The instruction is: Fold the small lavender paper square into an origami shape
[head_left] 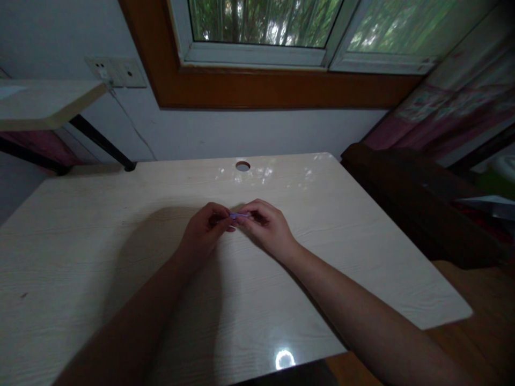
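Both of my hands meet over the middle of a pale wooden desk (pixel 120 252). My left hand (pixel 205 228) and my right hand (pixel 267 225) have their fingers pinched together on a small purple object (pixel 238 216) held between them. The object is thin and mostly hidden by my fingertips, so I cannot make out what it is. Both forearms reach in from the bottom of the view.
A round cable hole (pixel 242 166) sits near the desk's far edge. A window (pixel 281 27) with a brown frame is above, a wall socket (pixel 116 71) at upper left over a shelf (pixel 40 102), and a dark chair back (pixel 418 198) stands at the right.
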A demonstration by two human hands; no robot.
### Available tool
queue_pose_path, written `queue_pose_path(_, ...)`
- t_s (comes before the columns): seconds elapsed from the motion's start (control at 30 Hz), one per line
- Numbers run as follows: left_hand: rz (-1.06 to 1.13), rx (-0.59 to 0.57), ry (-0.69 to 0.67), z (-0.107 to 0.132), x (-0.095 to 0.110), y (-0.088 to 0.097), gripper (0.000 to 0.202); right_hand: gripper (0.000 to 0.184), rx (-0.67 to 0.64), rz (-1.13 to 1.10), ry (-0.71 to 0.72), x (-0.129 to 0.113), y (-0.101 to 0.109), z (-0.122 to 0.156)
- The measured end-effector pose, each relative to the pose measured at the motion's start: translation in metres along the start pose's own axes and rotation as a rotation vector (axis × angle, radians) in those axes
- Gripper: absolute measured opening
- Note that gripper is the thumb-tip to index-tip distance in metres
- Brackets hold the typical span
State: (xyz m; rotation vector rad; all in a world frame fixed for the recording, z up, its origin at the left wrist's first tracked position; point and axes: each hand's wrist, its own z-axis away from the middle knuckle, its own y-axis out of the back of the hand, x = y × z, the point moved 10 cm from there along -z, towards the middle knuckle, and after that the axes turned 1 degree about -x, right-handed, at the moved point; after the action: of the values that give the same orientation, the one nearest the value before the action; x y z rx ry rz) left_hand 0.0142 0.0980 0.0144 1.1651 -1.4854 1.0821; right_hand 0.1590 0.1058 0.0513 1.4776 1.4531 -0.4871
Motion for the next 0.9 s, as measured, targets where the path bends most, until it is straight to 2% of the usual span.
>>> queue_pose_path(0.13,0.071,-0.004,0.036,-0.001,-0.002,0.000,0.018,0.011,0.015,0.003,0.023,-0.003,0.002,0.000)
queue_pose_path(0.3,0.031,-0.012,0.023,-0.002,-0.002,0.002,0.016,0.009,-0.031,0.041,0.132,-0.018,0.000,0.000)
queue_pose_path(0.6,-0.393,0.027,-0.149,0.001,0.019,0.000,0.007,0.010,-0.057,0.146,0.177,-0.023,-0.003,0.000)
queue_pose_path(0.73,-0.481,0.048,-0.228,0.002,0.029,-0.001,0.003,0.010,-0.057,0.178,0.189,-0.025,-0.003,-0.001)
queue_pose_path(0.9,-0.542,0.009,-0.272,0.003,0.034,-0.008,0.002,0.011,-0.062,0.190,0.182,-0.024,-0.003,-0.001)
